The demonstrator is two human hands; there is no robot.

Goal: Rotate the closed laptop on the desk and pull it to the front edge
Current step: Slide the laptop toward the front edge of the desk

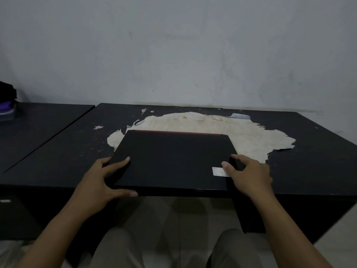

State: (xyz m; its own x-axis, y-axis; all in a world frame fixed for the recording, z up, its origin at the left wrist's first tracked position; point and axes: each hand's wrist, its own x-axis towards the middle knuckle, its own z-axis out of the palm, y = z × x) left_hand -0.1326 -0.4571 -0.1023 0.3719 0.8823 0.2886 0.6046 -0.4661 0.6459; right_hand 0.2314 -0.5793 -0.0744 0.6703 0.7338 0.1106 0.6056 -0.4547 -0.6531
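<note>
A closed black laptop (173, 159) lies flat on the dark desk (63, 151), its near edge level with the desk's front edge. A red strip runs along its far edge and a white sticker (218, 171) sits near its front right corner. My left hand (102, 180) grips the laptop's front left corner, fingers on the lid and thumb along the front edge. My right hand (249, 175) holds the front right corner, thumb on the lid by the sticker and fingers around the right side.
The desk's black surface has peeled away in a large pale patch (222, 128) behind the laptop. A second dark desk (38, 120) adjoins on the left, with a dark and purple bundle (7, 101) at its far end. A white wall stands behind. My knees show below the desk.
</note>
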